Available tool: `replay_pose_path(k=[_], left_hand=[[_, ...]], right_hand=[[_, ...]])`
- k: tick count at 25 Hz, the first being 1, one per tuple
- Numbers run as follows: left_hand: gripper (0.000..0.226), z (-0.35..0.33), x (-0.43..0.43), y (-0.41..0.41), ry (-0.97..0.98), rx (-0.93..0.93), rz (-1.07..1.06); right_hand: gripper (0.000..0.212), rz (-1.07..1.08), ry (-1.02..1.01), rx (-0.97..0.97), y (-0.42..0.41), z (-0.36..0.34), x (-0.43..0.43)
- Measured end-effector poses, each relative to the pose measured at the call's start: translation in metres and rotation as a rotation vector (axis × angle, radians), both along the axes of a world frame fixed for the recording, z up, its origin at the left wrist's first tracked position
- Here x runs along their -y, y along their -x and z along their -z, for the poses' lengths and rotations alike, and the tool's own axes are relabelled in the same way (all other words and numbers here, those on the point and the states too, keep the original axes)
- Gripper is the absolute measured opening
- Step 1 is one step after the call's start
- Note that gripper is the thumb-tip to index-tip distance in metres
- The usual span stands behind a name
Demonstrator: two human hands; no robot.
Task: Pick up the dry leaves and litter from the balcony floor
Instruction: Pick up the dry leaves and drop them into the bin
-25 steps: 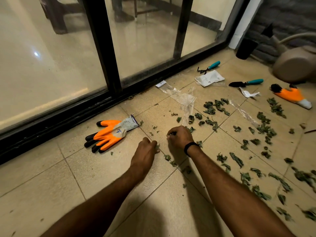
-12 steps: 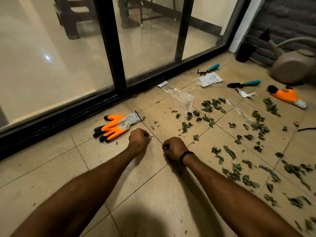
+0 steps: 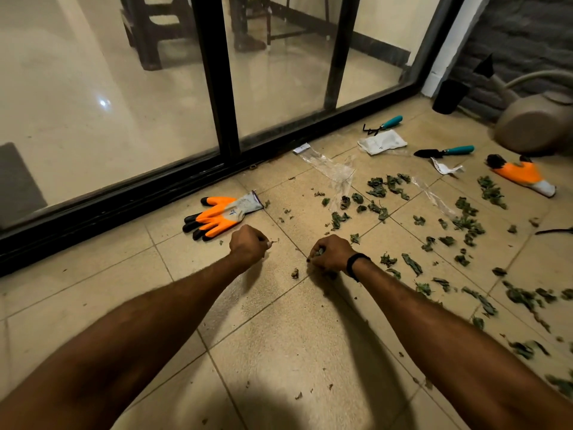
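Gathering step, I judge. Just in front of the orange glove (image 3: pixel 217 217) the left hand (image 3: pixel 248 245) is curled, pinching a leaf bit (image 3: pixel 273 242). Right of the glove, the right hand (image 3: pixel 330 254) closes round gathered leaves (image 3: pixel 320 251). Most dry leaves (image 3: pixel 376 190) lie farther right of it, so the next reach should go there.

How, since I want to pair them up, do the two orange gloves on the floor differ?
The near glove lies flat with fingers spread, by the door track; the far glove looks bunched, its fingers indistinct, beside the watering can. The near glove's cuff looks grey, the far glove's white. Both are orange with black tips.
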State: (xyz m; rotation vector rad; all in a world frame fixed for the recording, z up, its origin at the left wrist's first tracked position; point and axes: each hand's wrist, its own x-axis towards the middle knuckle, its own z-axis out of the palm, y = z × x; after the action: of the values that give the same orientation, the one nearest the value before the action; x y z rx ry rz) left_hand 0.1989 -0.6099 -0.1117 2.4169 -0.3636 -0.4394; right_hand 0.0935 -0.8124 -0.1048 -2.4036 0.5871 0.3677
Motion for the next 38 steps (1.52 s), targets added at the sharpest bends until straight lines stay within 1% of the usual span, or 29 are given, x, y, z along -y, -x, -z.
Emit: replay_pose_path(k=[4,7,8,10,12,15,17,19,21,22,24,26,28,31,33,34,35,38], left_hand=[[0.019,-0.003,0.002,0.01,0.0,-0.031,-0.007],[0.018,-0.002,0.002,0.013,-0.003,-0.06,-0.034],[0.018,-0.001,0.001,0.013,-0.007,-0.063,-0.037],[0.019,0.002,0.0,0.014,-0.014,-0.064,-0.042],[0.017,0.006,0.0,0.016,-0.007,-0.078,-0.043],[0.016,0.012,0.003,0.023,0.002,-0.099,-0.002],[0.016,0.017,0.005,0.027,0.018,-0.105,0.018],[0.016,0.021,0.008,0.031,0.015,-0.105,0.034],[0.016,0.025,0.014,0.035,0.004,-0.108,0.055],[0.017,0.027,0.018,0.037,0.002,-0.109,0.07],[0.019,0.03,0.026,0.04,-0.009,-0.111,0.122],[0.028,0.034,0.031,0.044,-0.047,-0.087,0.204],[0.044,0.04,0.032,0.045,-0.094,-0.025,0.295],[0.068,0.047,0.028,0.046,-0.182,0.051,0.424],[0.075,0.052,0.025,0.045,-0.223,0.077,0.459],[0.073,0.053,0.023,0.044,-0.229,0.083,0.468],[0.067,0.055,0.022,0.043,-0.229,0.091,0.488],[0.033,0.057,0.019,0.044,-0.212,0.165,0.613]], right_hand=[[0.016,-0.066,-0.013,0.1,0.003,0.007,-0.033],[0.013,-0.306,0.127,0.102,0.007,0.021,-0.062],[0.012,-0.347,0.174,0.105,0.01,0.027,-0.068],[0.01,-0.286,0.163,0.109,0.011,0.029,-0.072],[0.009,-0.15,0.074,0.101,0.01,0.021,-0.062],[0.012,0.022,-0.008,0.093,0.013,0.009,-0.022],[0.014,0.085,-0.022,0.053,0.022,0.008,0.008],[0.02,0.093,0.044,-0.023,0.033,0.016,0.029],[0.036,0.04,0.101,-0.114,0.042,0.025,0.037],[0.043,0.02,0.095,-0.135,0.045,0.029,0.037],[0.053,0.009,0.065,-0.116,0.047,0.034,0.034],[0.059,0.013,0.061,-0.069,0.044,0.036,0.027],[0.059,0.01,0.088,-0.03,0.041,0.039,0.017],[0.044,-0.008,0.148,0.061,0.039,0.045,-0.001],[0.034,-0.011,0.153,0.13,0.04,0.05,-0.007],[0.03,-0.021,0.156,0.151,0.041,0.051,-0.009],[0.026,-0.035,0.169,0.168,0.041,0.052,-0.009],[0.02,-0.062,0.237,0.206,0.041,0.054,-0.01]])
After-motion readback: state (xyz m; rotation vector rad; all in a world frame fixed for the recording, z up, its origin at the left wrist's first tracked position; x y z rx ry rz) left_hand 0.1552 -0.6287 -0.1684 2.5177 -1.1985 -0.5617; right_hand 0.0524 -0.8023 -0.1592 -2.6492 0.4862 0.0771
